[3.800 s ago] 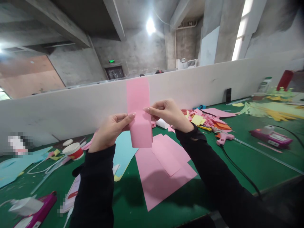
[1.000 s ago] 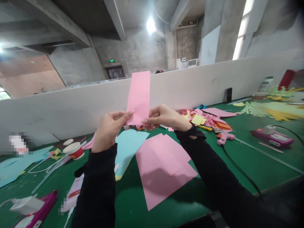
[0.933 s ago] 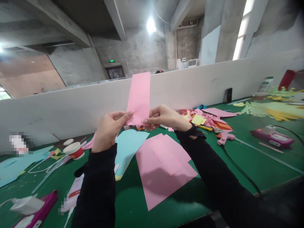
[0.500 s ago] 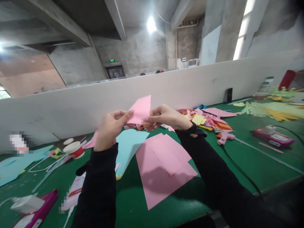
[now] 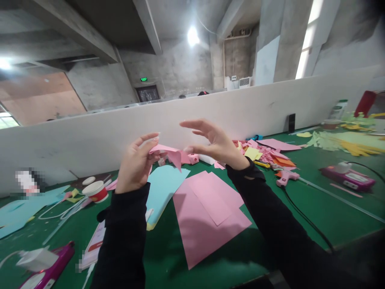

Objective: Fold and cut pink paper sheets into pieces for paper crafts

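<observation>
My left hand (image 5: 133,166) pinches thin, bent pink paper (image 5: 169,151) | my right hand (image 5: 219,145) curves nearby, fingers spread apart

The person's left hand (image 5: 134,165) pinches a bent piece of pink paper (image 5: 168,151) above the green desk (image 5: 228,268), while the right hand (image 5: 215,145), fingers parted, stands beside the paper, its thumb too close to tell whether they touch. Below lie overlapping pink sheets (image 5: 207,243), next to a light blue sheet (image 5: 164,190). Paper scraps (image 5: 266,154) and a pink glue gun (image 5: 286,177) lie to the right, a paper cup (image 5: 98,192) to the left.
</observation>
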The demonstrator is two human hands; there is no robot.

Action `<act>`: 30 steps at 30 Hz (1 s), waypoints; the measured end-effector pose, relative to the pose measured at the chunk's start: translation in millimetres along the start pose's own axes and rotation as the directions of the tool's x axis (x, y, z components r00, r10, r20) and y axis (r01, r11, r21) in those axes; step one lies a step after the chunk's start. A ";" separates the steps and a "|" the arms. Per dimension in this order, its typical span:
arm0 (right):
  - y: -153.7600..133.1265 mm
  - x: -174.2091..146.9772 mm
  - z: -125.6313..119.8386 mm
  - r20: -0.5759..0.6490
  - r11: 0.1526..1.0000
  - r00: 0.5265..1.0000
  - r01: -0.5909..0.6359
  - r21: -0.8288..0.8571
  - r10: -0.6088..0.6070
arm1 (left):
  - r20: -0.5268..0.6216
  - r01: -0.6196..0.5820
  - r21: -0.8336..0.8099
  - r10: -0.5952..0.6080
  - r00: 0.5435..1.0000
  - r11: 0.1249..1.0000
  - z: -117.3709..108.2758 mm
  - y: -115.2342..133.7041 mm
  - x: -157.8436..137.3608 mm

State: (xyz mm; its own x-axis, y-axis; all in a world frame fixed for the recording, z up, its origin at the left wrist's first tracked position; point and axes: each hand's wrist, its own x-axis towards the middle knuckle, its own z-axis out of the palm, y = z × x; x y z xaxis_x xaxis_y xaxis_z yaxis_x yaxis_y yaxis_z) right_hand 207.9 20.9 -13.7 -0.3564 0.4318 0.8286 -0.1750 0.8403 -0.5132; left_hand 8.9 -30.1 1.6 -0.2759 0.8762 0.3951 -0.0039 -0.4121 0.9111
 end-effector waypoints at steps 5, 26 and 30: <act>-2.8 -3.2 12.9 0.121 0.986 0.990 0.084 -0.142 -0.067 | 0.027 0.095 -0.095 -0.093 0.995 0.991 0.8 1.7 -0.4; 10.4 0.4 9.3 -0.009 0.937 0.963 -0.260 0.234 0.269 | 0.070 -0.165 0.324 0.150 0.986 0.932 12.4 6.6 -18.2; 11.3 0.8 9.6 -0.016 0.928 0.961 -0.262 0.266 0.276 | 0.059 -0.139 0.318 0.127 0.990 0.938 14.8 7.7 -19.5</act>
State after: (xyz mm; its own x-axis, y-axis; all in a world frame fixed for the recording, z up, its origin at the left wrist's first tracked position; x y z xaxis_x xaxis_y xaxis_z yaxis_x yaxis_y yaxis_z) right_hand 196.9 27.5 -21.0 -0.3761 0.6521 0.6582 -0.3133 0.5791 -0.7527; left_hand 28.5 -46.6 2.6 -0.2175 0.8300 0.5136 0.3407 -0.4285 0.8368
